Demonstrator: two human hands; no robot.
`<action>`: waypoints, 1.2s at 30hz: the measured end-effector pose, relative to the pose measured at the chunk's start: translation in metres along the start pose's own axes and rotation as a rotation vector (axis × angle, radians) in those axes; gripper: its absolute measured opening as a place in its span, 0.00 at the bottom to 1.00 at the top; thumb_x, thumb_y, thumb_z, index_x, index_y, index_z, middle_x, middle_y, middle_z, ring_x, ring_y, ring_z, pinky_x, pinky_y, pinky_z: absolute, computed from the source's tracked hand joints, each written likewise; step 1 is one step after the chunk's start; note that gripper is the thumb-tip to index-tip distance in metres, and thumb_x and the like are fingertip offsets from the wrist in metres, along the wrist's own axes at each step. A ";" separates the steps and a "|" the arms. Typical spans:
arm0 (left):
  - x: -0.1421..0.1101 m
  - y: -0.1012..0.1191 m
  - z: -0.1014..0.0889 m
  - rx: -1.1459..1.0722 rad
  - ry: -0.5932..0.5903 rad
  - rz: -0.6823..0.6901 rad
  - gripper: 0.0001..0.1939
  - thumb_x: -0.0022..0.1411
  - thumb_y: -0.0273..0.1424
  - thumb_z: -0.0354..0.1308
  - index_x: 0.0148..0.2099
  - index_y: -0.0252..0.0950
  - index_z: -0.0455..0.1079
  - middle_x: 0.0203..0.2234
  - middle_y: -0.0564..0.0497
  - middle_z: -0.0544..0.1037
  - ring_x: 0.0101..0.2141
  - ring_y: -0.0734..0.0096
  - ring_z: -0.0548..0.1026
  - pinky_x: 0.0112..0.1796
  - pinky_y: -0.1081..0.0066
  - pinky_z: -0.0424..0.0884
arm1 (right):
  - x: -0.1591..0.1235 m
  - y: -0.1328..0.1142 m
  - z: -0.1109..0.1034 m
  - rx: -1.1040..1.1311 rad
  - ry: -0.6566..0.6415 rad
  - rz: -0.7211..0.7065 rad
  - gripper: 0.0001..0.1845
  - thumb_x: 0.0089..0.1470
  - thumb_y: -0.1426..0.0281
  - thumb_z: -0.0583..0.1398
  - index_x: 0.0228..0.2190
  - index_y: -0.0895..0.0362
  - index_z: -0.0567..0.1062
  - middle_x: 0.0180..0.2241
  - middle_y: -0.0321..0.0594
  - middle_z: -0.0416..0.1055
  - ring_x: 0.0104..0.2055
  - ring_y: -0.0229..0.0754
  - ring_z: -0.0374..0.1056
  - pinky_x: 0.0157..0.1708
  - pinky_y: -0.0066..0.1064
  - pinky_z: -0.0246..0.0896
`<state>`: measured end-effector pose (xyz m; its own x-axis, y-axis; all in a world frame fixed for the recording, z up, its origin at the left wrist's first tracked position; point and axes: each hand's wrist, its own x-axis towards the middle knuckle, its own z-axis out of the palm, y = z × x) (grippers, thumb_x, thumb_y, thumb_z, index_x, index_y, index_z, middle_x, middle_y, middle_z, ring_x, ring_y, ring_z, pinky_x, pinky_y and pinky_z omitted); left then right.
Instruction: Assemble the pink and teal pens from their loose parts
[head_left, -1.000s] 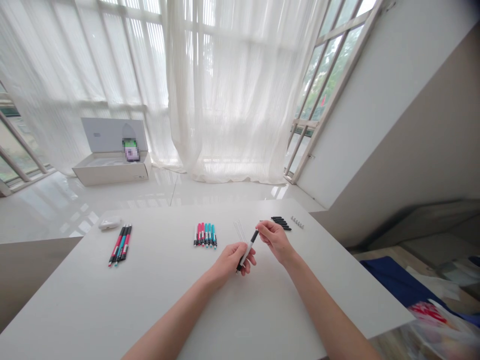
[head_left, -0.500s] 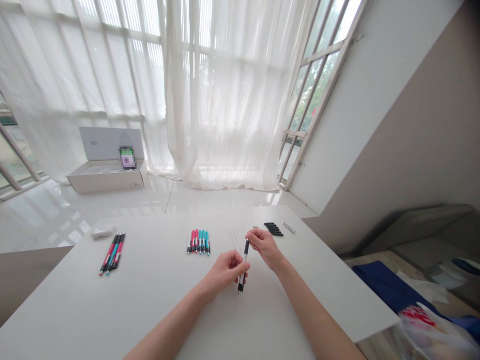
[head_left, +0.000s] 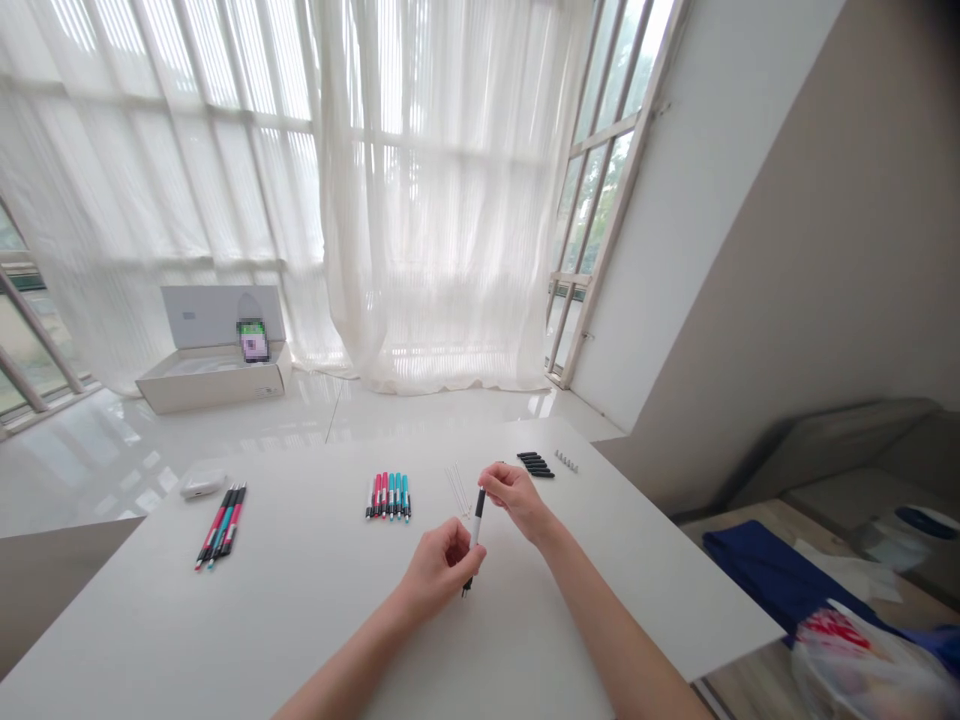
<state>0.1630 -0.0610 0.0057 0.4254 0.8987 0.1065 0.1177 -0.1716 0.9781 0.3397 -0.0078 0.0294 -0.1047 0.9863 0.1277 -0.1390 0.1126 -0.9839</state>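
Observation:
A white pen [head_left: 475, 530] with a black grip stands tilted between my hands above the white table. My left hand [head_left: 444, 570] is closed around its lower half, thumb along the barrel, and the black lower end sticks out below. At the upper end, my right hand [head_left: 516, 497] pinches the tip beside the black grip; the fingertips hide what exactly is there. Several thin refills [head_left: 457, 490] lie just beyond my hands. To the right of them are a row of black grips [head_left: 535, 464] and a row of small pale cone tips [head_left: 566, 461].
Several pink, teal and white pen barrels [head_left: 388, 497] lie in a row at mid-table. Farther left are assembled pens [head_left: 222, 526] and a white case [head_left: 202, 484]. An open white box [head_left: 214, 385] with a phone [head_left: 254, 341] stands behind the table. A plastic bag [head_left: 862, 650] is at lower right.
The head view has tilted up and shifted slightly. Both hands keep hold of the pen, with my left hand now covering more of its lower part.

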 end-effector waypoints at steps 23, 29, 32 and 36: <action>-0.046 0.039 -0.223 1.110 0.638 -0.436 0.20 0.60 0.36 0.47 0.51 0.35 0.66 0.34 0.45 0.79 0.35 0.58 0.76 0.30 0.67 0.68 | -0.001 0.008 0.009 -0.476 0.059 -0.104 0.19 0.52 0.54 0.58 0.22 0.57 0.72 0.19 0.33 0.64 0.20 0.34 0.52 0.22 0.28 0.48; -0.049 0.021 -0.222 1.200 0.550 -0.556 0.22 0.61 0.32 0.43 0.56 0.37 0.62 0.44 0.41 0.75 0.37 0.55 0.75 0.32 0.64 0.69 | -0.006 0.021 0.009 -1.049 0.002 -0.206 0.10 0.55 0.64 0.55 0.32 0.52 0.75 0.33 0.35 0.72 0.24 0.34 0.60 0.31 0.29 0.56; -0.050 0.017 -0.219 1.252 0.511 -0.571 0.24 0.61 0.29 0.41 0.58 0.39 0.61 0.49 0.40 0.71 0.37 0.55 0.75 0.33 0.61 0.70 | -0.006 0.023 0.008 -1.075 -0.050 -0.164 0.10 0.55 0.64 0.55 0.35 0.52 0.75 0.36 0.36 0.72 0.24 0.34 0.61 0.32 0.29 0.58; -0.051 0.012 -0.222 1.264 0.474 -0.594 0.22 0.62 0.27 0.42 0.54 0.38 0.68 0.51 0.40 0.70 0.40 0.55 0.74 0.37 0.58 0.70 | -0.007 0.023 0.007 -1.077 -0.058 -0.157 0.10 0.56 0.65 0.55 0.35 0.52 0.75 0.36 0.37 0.72 0.25 0.34 0.62 0.32 0.30 0.58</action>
<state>-0.0560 -0.0190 0.0513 -0.2620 0.9640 0.0454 0.9592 0.2549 0.1222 0.3302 -0.0125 0.0065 -0.2119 0.9475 0.2395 0.7778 0.3119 -0.5456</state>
